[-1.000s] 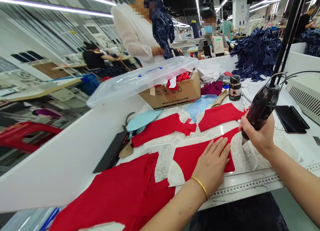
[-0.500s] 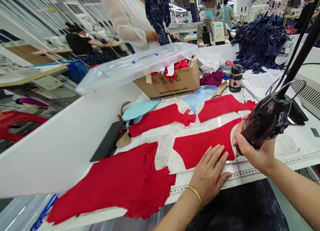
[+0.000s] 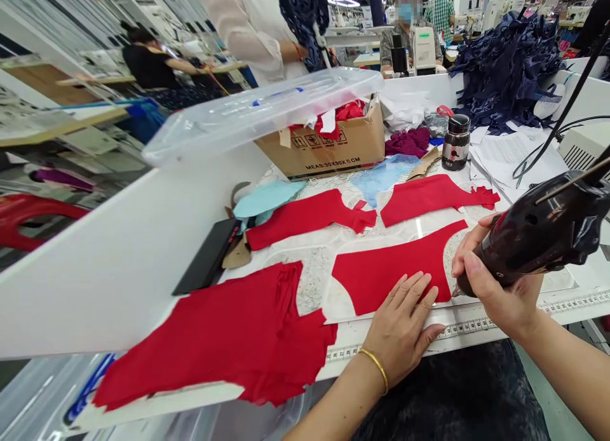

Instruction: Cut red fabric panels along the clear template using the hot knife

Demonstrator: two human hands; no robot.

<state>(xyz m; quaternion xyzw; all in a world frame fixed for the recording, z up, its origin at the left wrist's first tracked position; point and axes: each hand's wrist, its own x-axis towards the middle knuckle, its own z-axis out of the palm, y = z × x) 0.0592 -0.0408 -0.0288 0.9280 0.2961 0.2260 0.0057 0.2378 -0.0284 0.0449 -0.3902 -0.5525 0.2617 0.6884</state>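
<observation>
My left hand (image 3: 403, 323) lies flat with fingers stretched out on the near edge of a red fabric piece (image 3: 381, 272) that rests on white lace on the table. My right hand (image 3: 500, 288) is wrapped round a black hand-held cutting tool (image 3: 534, 237) hung from a dark rod; its tip touches the red piece's right corner. A gold bangle is on my left wrist.
More red pieces (image 3: 309, 218) (image 3: 429, 196) (image 3: 229, 339) lie around. A cardboard box (image 3: 328, 149) under a clear plastic lid (image 3: 257, 114), a dark jar (image 3: 456, 142), papers and a navy fabric heap (image 3: 505, 66) stand behind. A tape ruler (image 3: 481, 326) edges the table. Other people work beyond.
My right hand drew the cutting tool down along the red piece's right edge toward me. My left hand slid back to the near edge. The view tipped down slightly.
</observation>
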